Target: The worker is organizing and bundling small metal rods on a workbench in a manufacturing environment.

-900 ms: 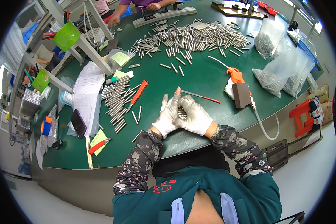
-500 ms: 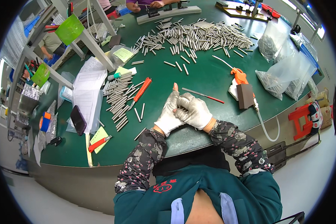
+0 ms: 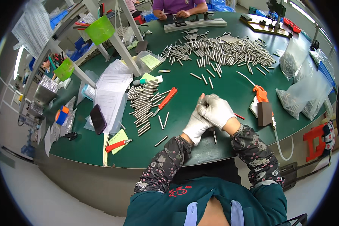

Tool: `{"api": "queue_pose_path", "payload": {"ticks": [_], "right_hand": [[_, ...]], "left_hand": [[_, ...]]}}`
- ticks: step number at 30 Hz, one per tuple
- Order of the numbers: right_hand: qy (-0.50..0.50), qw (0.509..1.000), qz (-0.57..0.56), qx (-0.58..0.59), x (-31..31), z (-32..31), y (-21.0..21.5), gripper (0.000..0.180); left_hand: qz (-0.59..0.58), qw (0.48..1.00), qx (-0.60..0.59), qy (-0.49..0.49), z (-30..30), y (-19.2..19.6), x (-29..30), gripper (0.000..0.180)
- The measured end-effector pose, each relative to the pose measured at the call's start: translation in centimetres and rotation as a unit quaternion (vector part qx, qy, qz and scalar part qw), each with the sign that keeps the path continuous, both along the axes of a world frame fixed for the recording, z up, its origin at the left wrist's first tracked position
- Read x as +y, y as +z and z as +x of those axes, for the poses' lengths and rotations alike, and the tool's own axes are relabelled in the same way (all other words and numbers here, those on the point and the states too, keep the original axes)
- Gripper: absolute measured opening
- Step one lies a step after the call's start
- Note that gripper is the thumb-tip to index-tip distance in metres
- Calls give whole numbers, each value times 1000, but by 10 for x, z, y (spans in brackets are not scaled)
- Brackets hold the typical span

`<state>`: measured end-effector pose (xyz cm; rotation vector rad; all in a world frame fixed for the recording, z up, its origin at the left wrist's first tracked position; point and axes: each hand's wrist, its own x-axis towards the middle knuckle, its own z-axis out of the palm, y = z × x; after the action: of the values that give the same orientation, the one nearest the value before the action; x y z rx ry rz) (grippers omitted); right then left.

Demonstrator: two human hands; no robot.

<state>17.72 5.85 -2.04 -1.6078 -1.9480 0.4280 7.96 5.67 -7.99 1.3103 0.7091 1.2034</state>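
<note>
My left hand (image 3: 196,127) and my right hand (image 3: 218,111), both in white work gloves with bare fingertips, are pressed together above the near part of the green table. The fingers of both are closed, and what lies between them is hidden. The right hand covers most of the left fingers. Just below them a short metal pin (image 3: 215,137) lies on the table. To their right the red handle of a slim file (image 3: 238,116) shows; its blade is hidden behind the right hand. Left of the hands lie loose pins (image 3: 161,141) and an orange utility knife (image 3: 166,101).
A large heap of metal pins (image 3: 229,51) spreads across the back, with a smaller group (image 3: 142,107) at left. Right stand an orange air gun (image 3: 260,94), a brown block (image 3: 264,114) and bags of pins (image 3: 293,96). A phone (image 3: 98,119) rests on papers. Opposite, a co-worker (image 3: 180,7) sits.
The whole view has shifted, so the table appears farther right. My right hand has closed further over the left, whose thumb no longer sticks up as far. The file's blade is now covered.
</note>
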Motion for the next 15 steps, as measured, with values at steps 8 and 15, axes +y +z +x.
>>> {"api": "queue_pose_path", "payload": {"ticks": [8, 15], "right_hand": [[25, 994, 96, 48, -4, -3, 25, 38], [212, 960, 183, -26, -28, 10, 4, 71]], "left_hand": [[-267, 942, -168, -117, -36, 15, -4, 61], [-312, 894, -296, -124, -33, 25, -15, 45]]}}
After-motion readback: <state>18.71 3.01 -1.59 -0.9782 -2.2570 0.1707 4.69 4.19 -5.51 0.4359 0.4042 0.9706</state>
